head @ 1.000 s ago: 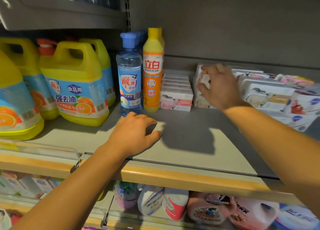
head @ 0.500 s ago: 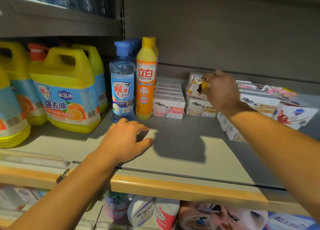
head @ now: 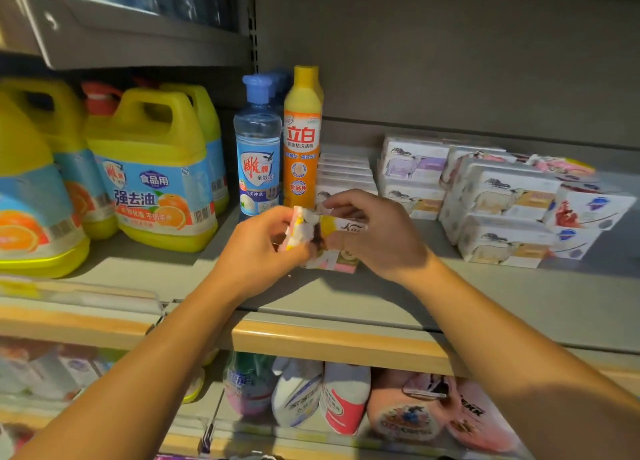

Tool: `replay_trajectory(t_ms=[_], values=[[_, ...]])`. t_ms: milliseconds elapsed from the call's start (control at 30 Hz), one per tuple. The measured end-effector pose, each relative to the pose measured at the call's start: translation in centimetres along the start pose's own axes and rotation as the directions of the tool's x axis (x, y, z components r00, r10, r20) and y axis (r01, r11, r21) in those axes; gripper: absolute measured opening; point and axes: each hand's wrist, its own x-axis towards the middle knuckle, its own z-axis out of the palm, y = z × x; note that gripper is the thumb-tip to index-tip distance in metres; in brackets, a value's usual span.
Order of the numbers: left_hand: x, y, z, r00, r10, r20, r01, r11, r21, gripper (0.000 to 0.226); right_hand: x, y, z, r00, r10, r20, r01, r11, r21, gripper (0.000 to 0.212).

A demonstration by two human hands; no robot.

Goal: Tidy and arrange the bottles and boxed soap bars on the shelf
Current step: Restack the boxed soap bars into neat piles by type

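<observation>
Both hands point(head: 263, 248) point(head: 377, 238) now meet mid-shelf point(head: 485, 297), pinching one soap box point(head: 325, 231) between them, seemingly to square it for restacking

Both hands meet above the grey shelf point(head: 346, 307): the left hand point(head: 258, 251) and right hand point(head: 377, 238) each grip an end of a boxed soap bar point(head: 323, 232). Behind stand a blue dish-soap bottle point(head: 258, 148), an orange bottle point(head: 302, 137), yellow jugs point(head: 152, 168) and stacked soap boxes point(head: 498, 210).

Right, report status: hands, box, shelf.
Left hand and right hand both grip one soap box. Box held above shelf. Nothing blocking.
</observation>
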Motion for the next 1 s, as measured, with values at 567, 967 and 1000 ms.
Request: replay_trajectory(t_ms=[567, 967, 1000], values=[[-0.7, 0.4, 0.4, 0.887, 0.409, -0.213, -0.306, 0.867, 0.393, 0.042, -2.0, 2.6, 1.8, 0.973, -0.047, -0.224, 0.072, 0.992, 0.104, 0.044], [0.3, 6.1, 8.3, 0.999, 0.034, 0.034, -0.032, 0.999, -0.038, 0.045, -10.5, 3.7, -8.4, 0.914, 0.164, -0.371, -0.139, 0.986, 0.092, 0.030], [0.6, 6.8, 9.8, 0.997, 0.032, 0.064, -0.033, 0.999, 0.013, 0.042, -11.7, 4.4, -9.9, 0.888, 0.200, -0.415, -0.177, 0.980, 0.095, 0.027]])
